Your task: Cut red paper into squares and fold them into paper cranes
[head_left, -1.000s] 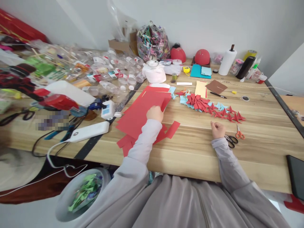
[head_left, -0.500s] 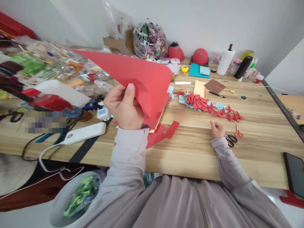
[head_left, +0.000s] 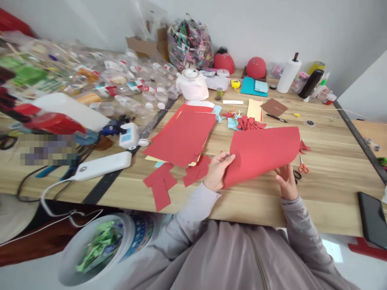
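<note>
A sheet of red paper (head_left: 263, 151) is held up over the desk, bent in a curve. At its left edge, my left hand (head_left: 217, 171) pinches it between thumb and fingers. Under the lower right edge is my right hand (head_left: 287, 181), thumb spread away and some fingertips hidden by the sheet. To the left lies a stack of paper (head_left: 181, 133), mostly red. Cut red pieces (head_left: 161, 187) sit in front of it. Folded red paper shapes (head_left: 250, 123) are partly covered by the held sheet. Orange-handled scissors (head_left: 304, 167) and black-handled scissors (head_left: 298, 175) lie beyond my right hand.
Plastic bottles (head_left: 130, 102) and other clutter crowd the left side. A white power strip (head_left: 102, 165) lies near the front edge. At the back are a bag of scraps (head_left: 190, 44) and a paper roll (head_left: 288, 75). A phone (head_left: 373, 219) rests at right; a bin (head_left: 68, 257) stands below.
My left hand has carried the red sheet from above the stack rightward and down, in front of me. My right hand has gone from a closed fist to spread fingers at the sheet's edge.
</note>
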{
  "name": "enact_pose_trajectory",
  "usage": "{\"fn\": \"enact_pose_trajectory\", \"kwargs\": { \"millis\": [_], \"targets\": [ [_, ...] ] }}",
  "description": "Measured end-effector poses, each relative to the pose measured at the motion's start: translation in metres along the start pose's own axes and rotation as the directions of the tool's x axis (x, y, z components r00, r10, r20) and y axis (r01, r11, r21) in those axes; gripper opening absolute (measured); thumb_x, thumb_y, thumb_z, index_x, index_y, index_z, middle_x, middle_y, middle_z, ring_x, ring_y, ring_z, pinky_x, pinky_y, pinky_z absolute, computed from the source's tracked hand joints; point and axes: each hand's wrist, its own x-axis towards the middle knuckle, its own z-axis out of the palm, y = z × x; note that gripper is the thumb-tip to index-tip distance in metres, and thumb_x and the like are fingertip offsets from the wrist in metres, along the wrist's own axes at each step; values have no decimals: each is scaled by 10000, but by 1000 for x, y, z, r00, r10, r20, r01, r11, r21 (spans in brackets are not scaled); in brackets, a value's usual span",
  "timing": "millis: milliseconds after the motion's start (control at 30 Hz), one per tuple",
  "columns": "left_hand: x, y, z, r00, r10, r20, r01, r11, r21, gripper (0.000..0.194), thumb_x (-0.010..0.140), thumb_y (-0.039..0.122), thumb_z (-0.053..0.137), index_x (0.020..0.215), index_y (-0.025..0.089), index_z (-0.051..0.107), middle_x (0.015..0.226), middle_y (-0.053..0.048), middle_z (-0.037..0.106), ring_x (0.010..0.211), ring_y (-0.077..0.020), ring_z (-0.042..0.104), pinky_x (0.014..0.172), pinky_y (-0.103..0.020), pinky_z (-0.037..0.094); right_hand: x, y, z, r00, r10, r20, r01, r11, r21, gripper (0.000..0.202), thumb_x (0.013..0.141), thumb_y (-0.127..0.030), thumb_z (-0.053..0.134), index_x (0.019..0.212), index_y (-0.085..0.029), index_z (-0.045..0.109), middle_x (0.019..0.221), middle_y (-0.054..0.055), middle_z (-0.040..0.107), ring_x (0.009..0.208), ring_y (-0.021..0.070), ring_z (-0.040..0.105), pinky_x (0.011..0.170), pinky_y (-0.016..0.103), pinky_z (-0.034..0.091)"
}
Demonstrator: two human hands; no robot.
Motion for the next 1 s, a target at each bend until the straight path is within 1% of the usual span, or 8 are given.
{"fn": "enact_pose_trajectory", "kwargs": {
  "millis": [200, 333, 433, 500, 533, 633, 733, 1000],
  "targets": [
    [4, 5, -5, 999, 50, 3, -50, 990, 131, 286, 593, 353, 832, 729, 157, 673, 657, -2, 705, 581, -132, 648, 598, -236, 521, -22, -14, -9, 948, 314, -49, -310, 948, 76, 332, 622, -414, 835, 876, -220, 743, 920, 53, 763, 855, 253, 705, 853, 430, 557],
    [12, -13, -22, 994, 105, 7, -103, 954, 281, 282, 668, 381, 769, 815, 159, 679, 696, -18, 709, 611, -146, 657, 597, -252, 536, -29, -30, -9, 845, 527, -87, -509, 844, 171, 365, 623, -449, 828, 889, -214, 748, 879, 46, 769, 719, 230, 710, 703, 378, 581],
    [16, -28, -43, 981, 180, 68, -186, 803, 566, 337, 779, 367, 659, 1043, 158, 651, 840, -70, 731, 731, -197, 694, 689, -340, 581, -32, -30, -8, 765, 641, -63, -623, 761, 184, 398, 556, -466, 856, 821, -192, 740, 792, 54, 766, 647, 223, 702, 644, 354, 578],
    [16, -34, -56, 912, 364, 190, -368, 521, 770, 389, 815, 256, 600, 1195, 174, 590, 1102, -115, 698, 938, -228, 688, 852, -412, 567, -33, -26, -7, 715, 696, -70, -673, 712, 198, 415, 508, -459, 876, 787, -186, 737, 759, 55, 762, 626, 219, 697, 636, 345, 580],
    [14, -35, -62, 851, 404, 335, -475, 319, 820, 431, 830, 182, 553, 1260, 182, 554, 1237, -131, 639, 1094, -247, 636, 964, -452, 516, -34, -23, -6, 691, 719, -74, -694, 688, 211, 419, 491, -455, 882, 777, -185, 737, 748, 56, 761, 623, 219, 697, 637, 344, 582],
    [4, -35, -75, 635, 187, 749, -748, -92, 657, 591, 814, 13, 442, 1372, 207, 467, 1436, -133, 479, 1372, -270, 396, 1111, -516, 380, -35, -20, -1, 634, 771, -57, -735, 625, 263, 418, 472, -436, 887, 772, -182, 742, 752, 65, 763, 645, 227, 702, 652, 347, 591],
    [-7, -36, -81, 500, -13, 866, -855, -167, 491, 618, 804, -21, 428, 1375, 212, 461, 1432, -135, 482, 1403, -275, 343, 1109, -529, 381, -37, -23, 2, 622, 783, -18, -747, 600, 287, 415, 481, -414, 885, 792, -177, 743, 780, 68, 766, 655, 222, 704, 656, 339, 593],
    [-13, -43, -88, 494, -80, 866, -866, -130, 482, 452, 862, 102, 448, 1306, 140, 526, 1343, -207, 544, 1345, -296, 430, 1051, -499, 452, -46, -30, -25, 743, 663, -97, -668, 742, -46, 493, 703, -650, 674, 797, -171, 749, 736, 55, 748, 633, 218, 671, 561, 317, 540]
  ]
}}
